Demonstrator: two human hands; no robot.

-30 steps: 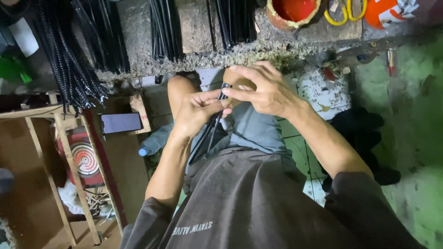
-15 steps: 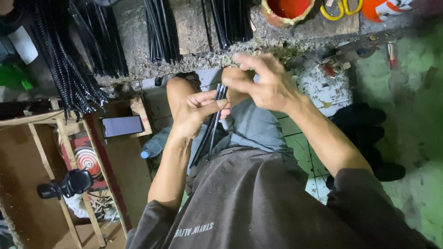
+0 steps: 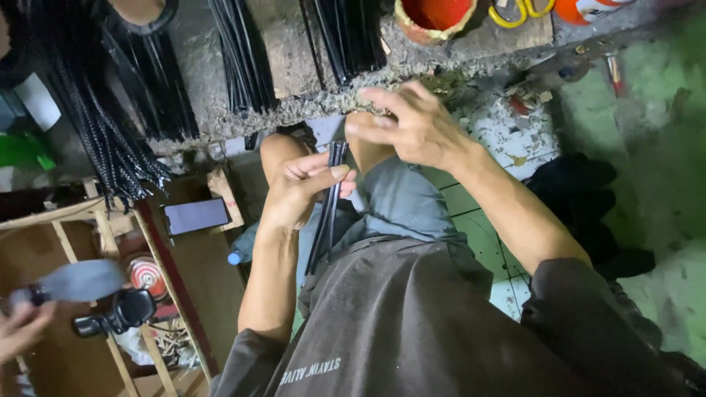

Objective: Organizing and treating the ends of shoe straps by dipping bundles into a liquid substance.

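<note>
1. Head view: left hand (image 3: 298, 192) curled, thumb and forefinger pinching the upper part of a bundle of thin black strips (image 3: 329, 202); bundle running down from the pinch, between the knees and toward the grey shirt (image 3: 397, 323)
2. Right hand (image 3: 412, 125) just above and to the right of the left, fingers half spread and bent, fingertips hovering near the top end of the strips; cannot tell whether touching or just apart
3. Judged light and springy: narrow, flat, long, keeping a fairly straight line under a single pinch, yet likely to bow and fan apart if held loosely
4. Likely smooth and a little slippery; best taken near the top end with a firm pinch, second hold lower down to keep the strips aligned
5. Beyond the hands: more black strips (image 3: 243, 59) hanging over a rough ledge, braided black cords (image 3: 110, 140) far left of the left hand, red bowl (image 3: 434, 16) above the right hand
6. Left of the left hand: a dark phone (image 3: 195, 216) on a wooden frame (image 3: 110, 220); another person's hand (image 3: 22, 329) at the lower left edge
</note>
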